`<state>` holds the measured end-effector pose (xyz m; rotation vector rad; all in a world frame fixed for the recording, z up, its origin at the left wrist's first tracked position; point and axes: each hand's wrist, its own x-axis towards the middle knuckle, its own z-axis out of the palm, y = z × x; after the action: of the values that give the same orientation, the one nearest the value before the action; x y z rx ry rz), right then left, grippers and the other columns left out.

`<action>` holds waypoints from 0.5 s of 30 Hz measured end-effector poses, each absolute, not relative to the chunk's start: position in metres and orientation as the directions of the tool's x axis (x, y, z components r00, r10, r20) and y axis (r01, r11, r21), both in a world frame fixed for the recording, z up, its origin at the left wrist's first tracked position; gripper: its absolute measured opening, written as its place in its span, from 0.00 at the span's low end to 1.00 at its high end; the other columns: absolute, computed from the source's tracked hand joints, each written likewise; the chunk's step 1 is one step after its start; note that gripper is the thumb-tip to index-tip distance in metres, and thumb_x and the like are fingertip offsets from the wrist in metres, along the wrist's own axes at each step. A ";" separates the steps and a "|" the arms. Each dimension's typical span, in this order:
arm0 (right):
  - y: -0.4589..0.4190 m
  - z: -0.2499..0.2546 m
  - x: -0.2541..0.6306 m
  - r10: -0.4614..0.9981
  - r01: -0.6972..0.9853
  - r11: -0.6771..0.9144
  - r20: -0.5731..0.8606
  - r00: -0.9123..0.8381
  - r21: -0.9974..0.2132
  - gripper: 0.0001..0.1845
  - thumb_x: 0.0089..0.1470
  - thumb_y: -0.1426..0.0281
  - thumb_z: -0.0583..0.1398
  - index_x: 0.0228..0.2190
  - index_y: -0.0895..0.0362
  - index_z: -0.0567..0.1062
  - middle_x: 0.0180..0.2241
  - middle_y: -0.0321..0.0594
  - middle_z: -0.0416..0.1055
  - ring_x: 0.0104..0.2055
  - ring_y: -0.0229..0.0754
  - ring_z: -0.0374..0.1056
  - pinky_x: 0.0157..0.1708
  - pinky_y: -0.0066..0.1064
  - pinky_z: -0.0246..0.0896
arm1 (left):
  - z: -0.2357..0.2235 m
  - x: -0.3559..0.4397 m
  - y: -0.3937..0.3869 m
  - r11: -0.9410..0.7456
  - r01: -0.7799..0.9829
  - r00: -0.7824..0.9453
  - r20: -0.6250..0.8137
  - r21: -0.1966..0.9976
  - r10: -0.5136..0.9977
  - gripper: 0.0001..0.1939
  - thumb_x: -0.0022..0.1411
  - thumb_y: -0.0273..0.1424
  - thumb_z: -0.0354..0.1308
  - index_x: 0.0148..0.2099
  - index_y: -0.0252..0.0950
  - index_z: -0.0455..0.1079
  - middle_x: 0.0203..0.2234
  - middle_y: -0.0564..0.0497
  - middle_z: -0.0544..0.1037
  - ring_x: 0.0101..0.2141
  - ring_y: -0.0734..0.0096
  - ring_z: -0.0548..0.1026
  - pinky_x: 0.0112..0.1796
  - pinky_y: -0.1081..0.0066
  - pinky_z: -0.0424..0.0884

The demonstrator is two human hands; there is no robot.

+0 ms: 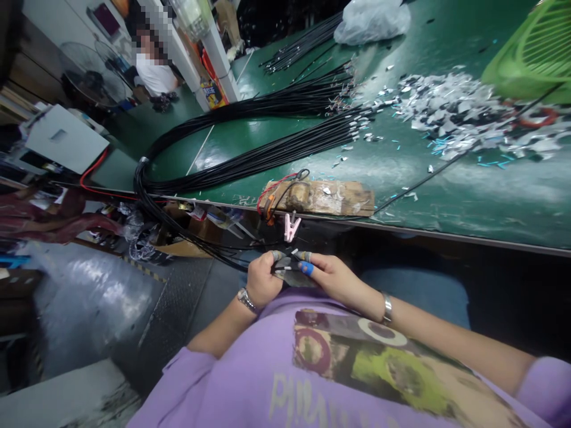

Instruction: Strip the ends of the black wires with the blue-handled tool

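Observation:
My left hand (261, 279) and my right hand (332, 276) meet in my lap, just below the table edge. Both are closed in a pinch on the ends of thin black cables (232, 255) that run down from a big bundle (250, 160) on the green table (468, 196). Tape covers some fingertips, blue on one right finger. A small dark piece sits between the hands; I cannot make it out. A pink clip (291, 227) hangs from the table edge right above my hands.
A taped cardboard block (330, 197) with red wires lies at the table edge. Paper and foil scraps (450, 113) litter the right side, beside a green basket (535, 53). A plastic bag (372, 21) lies far back. Another person (154, 68) sits at far left near fans.

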<state>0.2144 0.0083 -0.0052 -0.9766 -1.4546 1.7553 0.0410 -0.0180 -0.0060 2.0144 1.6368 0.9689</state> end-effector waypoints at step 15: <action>0.008 -0.010 0.214 0.799 0.177 0.166 0.027 -0.601 -0.970 0.17 0.56 0.62 0.50 0.30 0.58 0.76 0.25 0.37 0.72 0.27 0.39 0.64 0.29 0.29 0.62 | 0.025 0.025 0.001 0.545 0.099 0.280 -0.548 0.833 0.788 0.26 0.41 0.50 0.64 0.21 0.36 0.57 0.07 0.63 0.55 0.09 0.87 0.48 0.11 0.79 0.42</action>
<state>0.2144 0.0085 -0.0096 -0.9214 -1.8957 1.4605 0.0249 0.0013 0.0251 0.9093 1.2204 0.5593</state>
